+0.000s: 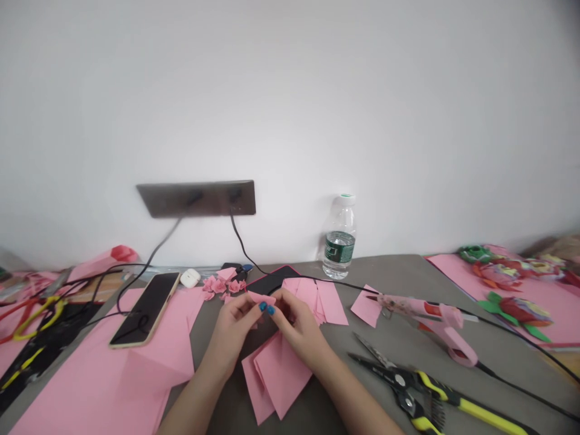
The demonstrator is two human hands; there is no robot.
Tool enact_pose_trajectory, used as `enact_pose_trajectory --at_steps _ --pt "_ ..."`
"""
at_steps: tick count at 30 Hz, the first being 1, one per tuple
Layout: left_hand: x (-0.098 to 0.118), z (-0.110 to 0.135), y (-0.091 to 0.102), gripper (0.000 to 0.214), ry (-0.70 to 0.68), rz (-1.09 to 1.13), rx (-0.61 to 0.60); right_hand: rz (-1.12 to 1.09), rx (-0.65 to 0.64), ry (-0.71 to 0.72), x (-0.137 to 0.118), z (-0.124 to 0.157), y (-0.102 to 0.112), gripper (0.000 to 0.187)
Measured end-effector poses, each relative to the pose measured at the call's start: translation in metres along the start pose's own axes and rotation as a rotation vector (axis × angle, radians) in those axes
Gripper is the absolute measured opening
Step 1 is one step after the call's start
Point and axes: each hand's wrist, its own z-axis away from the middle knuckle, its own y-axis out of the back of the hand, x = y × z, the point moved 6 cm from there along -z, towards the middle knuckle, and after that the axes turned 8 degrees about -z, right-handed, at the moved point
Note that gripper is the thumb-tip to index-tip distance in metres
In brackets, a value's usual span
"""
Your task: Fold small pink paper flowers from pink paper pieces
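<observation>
Left hand [238,315] and right hand [295,314] are equally near, fingers pinching a pink paper piece [261,298], its long axis running roughly parallel to the counter's [389,272] back edge.

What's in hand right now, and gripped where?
A small pink paper piece, between left hand and right hand, thumbs together at its near edge; contact behind is hidden.
</observation>
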Motion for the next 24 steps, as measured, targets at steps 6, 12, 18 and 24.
enact_pose_trajectory --at_steps 6,12,18,24 --pt "0.014 0.002 -0.014 0.024 -0.044 -0.096 -0.103 0.039 0.041 0.169 -0.01 -0.003 0.003 0.011" --pt "0.009 0.003 -0.014 0.028 0.02 -0.004 -0.104 -0.052 0.092 0.162 -0.008 -0.006 0.01 0.008" --pt "-0.002 0.003 -0.004 0.032 0.127 0.155 -0.021 0.035 0.096 0.29 -0.017 -0.004 0.012 0.02" --pt "-0.003 0.003 0.001 0.036 0.147 0.187 0.068 0.274 0.021 0.422 -0.025 0.0 0.007 0.024"
